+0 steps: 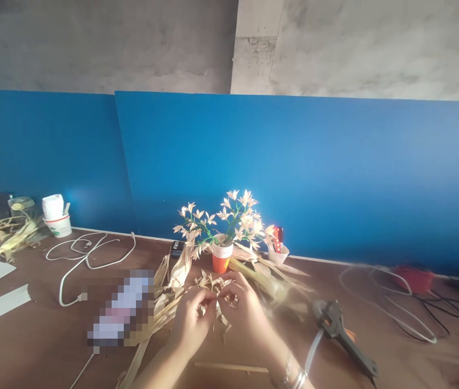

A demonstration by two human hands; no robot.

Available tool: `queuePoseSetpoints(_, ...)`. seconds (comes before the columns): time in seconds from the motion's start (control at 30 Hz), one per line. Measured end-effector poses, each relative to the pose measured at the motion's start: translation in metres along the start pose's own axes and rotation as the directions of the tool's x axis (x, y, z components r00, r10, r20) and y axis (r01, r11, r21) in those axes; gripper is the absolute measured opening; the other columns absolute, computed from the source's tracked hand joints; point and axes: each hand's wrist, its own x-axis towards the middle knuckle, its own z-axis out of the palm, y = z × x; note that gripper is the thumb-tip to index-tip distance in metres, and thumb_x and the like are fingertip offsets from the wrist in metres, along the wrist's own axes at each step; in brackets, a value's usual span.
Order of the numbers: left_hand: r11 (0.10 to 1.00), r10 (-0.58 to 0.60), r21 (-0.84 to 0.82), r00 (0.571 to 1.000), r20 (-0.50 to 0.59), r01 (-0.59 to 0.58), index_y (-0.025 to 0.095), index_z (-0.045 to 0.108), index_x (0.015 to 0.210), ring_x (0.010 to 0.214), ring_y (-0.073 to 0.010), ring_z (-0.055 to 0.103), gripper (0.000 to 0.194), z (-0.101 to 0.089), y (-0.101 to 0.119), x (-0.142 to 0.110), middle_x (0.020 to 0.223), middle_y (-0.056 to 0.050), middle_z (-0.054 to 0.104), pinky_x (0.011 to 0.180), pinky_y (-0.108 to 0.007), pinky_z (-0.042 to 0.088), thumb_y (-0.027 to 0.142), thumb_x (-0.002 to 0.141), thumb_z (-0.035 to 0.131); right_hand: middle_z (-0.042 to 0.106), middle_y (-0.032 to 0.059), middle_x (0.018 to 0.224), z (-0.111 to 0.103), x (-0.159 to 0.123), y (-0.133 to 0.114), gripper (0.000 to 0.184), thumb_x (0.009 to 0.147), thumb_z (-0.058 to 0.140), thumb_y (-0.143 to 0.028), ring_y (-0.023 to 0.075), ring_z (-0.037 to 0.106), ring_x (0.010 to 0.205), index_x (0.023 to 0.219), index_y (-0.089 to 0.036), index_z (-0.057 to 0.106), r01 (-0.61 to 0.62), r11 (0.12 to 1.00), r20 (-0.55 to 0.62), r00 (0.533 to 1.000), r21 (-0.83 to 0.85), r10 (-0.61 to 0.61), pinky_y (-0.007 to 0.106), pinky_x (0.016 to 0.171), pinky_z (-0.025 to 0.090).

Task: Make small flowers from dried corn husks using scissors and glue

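My left hand (194, 317) and my right hand (242, 308) meet over the table, fingertips pinched together almost touching. Whatever is between the fingertips is too small to make out. Around and beneath the fingers lie small pale pieces of dried corn husk (224, 319). Just beyond the hands stands an orange and white paper cup (221, 260) holding green-stemmed flowers with pale petals (248, 219). Long dried corn husks (181, 268) spread to the left of the cup, and more lie at its right.
A dark glue gun (346, 343) lies at the right. A blurred phone-like object (122, 310) is left of my hands, near a white cable (87, 259). A thin stick (231, 367) lies in front. Cups, more husks and a blue partition (294, 156) stand at the back.
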Motion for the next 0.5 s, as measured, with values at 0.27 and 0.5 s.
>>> queuePoseSetpoints(0.27,0.997,0.055,0.054,0.998,-0.01,-0.055,0.02,0.064,0.084,0.077,-0.0206,0.064,0.014,-0.0016,0.0042,-0.0016,0.079,-0.005,0.068,0.067,-0.03,0.05,0.019,0.085,0.05,0.058,0.0047,0.11,0.0005,-0.0002,0.0032,0.015,0.067,0.051,-0.007,0.0118,0.052,0.071,0.067,-0.018,0.061,-0.006,1.0,0.004,1.0,-0.014,0.006,0.026,0.066,0.041)
queuePoseSetpoints(0.5,0.914,0.322,0.268,0.946,-0.026,-0.304,0.019,0.064,0.078,0.075,-0.0207,0.059,0.018,-0.0049,0.0059,0.0022,0.074,-0.004,0.066,0.066,-0.032,0.046,0.009,0.084,0.05,0.058,0.0057,0.11,-0.0023,-0.0001,0.0025,0.014,0.066,0.052,-0.008,0.0126,0.054,0.072,0.065,-0.018,0.062,-0.026,0.999,0.024,0.999,-0.031,0.027,0.027,0.068,0.041)
